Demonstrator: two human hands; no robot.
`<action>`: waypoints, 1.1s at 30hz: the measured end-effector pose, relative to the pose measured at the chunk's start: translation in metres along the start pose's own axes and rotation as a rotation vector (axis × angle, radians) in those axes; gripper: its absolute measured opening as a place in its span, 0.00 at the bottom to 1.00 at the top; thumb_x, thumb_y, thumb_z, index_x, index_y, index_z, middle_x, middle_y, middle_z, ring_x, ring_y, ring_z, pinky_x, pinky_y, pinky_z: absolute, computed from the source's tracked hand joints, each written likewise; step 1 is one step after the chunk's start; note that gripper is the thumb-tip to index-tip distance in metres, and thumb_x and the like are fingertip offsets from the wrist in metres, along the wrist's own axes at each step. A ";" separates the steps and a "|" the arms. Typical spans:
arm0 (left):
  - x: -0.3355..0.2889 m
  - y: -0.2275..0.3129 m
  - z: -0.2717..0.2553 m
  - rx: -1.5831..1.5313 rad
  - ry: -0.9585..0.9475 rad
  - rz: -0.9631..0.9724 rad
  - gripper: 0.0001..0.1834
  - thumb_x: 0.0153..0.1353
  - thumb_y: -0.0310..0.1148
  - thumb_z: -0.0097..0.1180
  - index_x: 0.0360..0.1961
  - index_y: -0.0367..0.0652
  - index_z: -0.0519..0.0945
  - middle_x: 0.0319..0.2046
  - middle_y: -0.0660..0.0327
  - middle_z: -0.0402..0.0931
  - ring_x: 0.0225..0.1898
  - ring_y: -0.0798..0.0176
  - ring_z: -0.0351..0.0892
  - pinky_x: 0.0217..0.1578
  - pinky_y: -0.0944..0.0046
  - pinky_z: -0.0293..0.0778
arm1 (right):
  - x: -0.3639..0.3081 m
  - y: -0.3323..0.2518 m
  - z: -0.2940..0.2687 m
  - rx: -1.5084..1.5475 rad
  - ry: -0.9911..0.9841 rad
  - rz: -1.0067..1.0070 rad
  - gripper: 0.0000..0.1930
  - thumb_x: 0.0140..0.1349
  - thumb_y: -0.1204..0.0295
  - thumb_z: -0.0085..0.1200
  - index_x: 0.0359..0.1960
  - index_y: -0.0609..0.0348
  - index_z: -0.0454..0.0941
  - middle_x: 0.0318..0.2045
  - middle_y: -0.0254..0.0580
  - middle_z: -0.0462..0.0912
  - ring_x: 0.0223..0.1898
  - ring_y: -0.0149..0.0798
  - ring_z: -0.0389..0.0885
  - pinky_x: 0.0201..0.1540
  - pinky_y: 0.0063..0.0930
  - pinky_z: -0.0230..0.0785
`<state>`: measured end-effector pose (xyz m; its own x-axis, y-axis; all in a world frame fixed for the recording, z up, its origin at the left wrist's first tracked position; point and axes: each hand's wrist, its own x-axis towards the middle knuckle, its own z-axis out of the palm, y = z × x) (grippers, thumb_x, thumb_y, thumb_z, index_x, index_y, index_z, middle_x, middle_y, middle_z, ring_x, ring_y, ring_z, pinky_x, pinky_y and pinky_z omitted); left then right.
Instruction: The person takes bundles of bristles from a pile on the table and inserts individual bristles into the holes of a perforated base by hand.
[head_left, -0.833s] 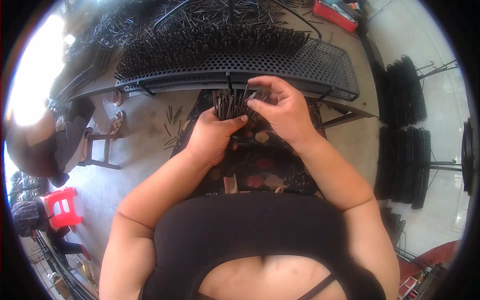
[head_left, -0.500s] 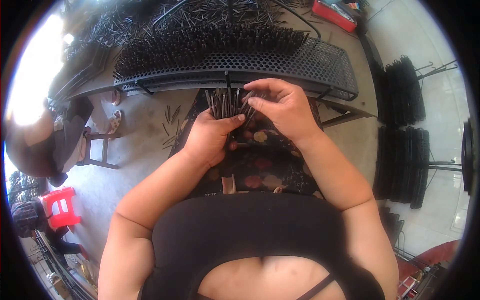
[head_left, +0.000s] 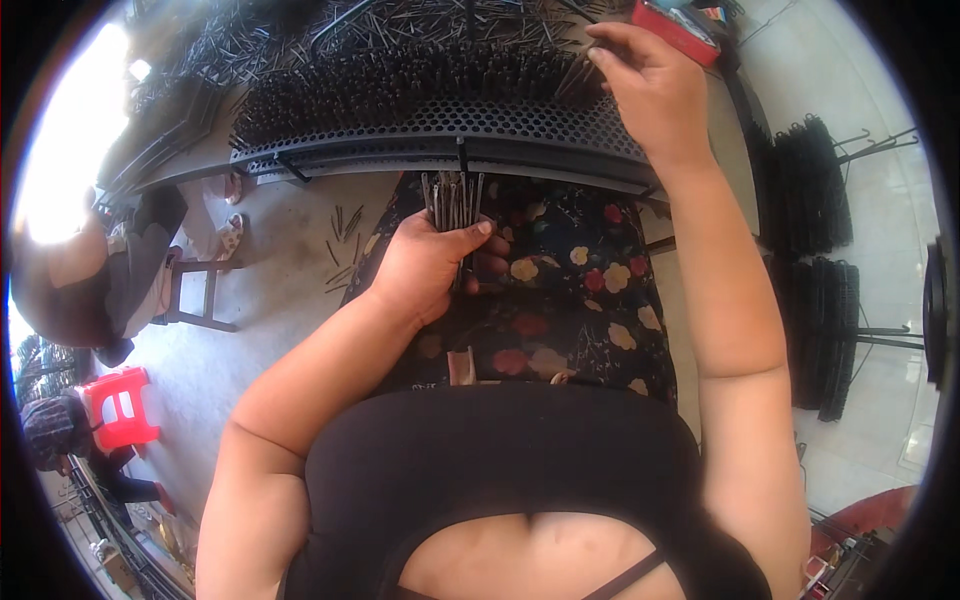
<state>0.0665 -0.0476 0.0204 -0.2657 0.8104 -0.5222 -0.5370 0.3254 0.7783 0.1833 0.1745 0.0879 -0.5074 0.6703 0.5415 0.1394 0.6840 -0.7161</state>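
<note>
My left hand [head_left: 425, 262] is wrapped round a bundle of thin dark metal rods [head_left: 453, 205], their ends sticking up above the thumb. Over the right end of a black perforated metal rack [head_left: 540, 122], my right hand [head_left: 655, 90] is raised with thumb and fingers pinched. A few slanted thin rods [head_left: 576, 76] reach down from its fingertips, beside the standing ones; their lower ends are hard to make out. Many more dark rods [head_left: 400, 80] stand upright and packed together in the holes of the rack, from its left end towards the right.
Behind the rack lies a heap of loose rods [head_left: 230, 50]. A red box [head_left: 680, 32] is at the back right. Dark bunches hang on a rack [head_left: 810, 190] at right. To the left are another person [head_left: 70, 280], a stool [head_left: 205, 295] and a red plastic stool [head_left: 122, 412].
My right hand has moved away from the bundle, up and to the right, to the right end of the standing rods. My left hand still grips its bundle in nearly the same place.
</note>
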 end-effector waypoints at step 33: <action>0.004 0.000 -0.001 0.025 0.009 -0.016 0.07 0.64 0.29 0.57 0.41 0.40 0.75 0.32 0.56 0.81 0.29 0.63 0.81 0.21 0.68 0.69 | 0.007 0.006 0.012 -0.237 -0.094 -0.039 0.14 0.59 0.70 0.60 0.48 0.51 0.84 0.24 0.32 0.81 0.22 0.24 0.76 0.29 0.20 0.69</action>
<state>0.0648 -0.0448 0.0178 -0.2646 0.8003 -0.5381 -0.5212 0.3508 0.7780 0.1703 0.1799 0.0826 -0.5917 0.6198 0.5156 0.3080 0.7648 -0.5659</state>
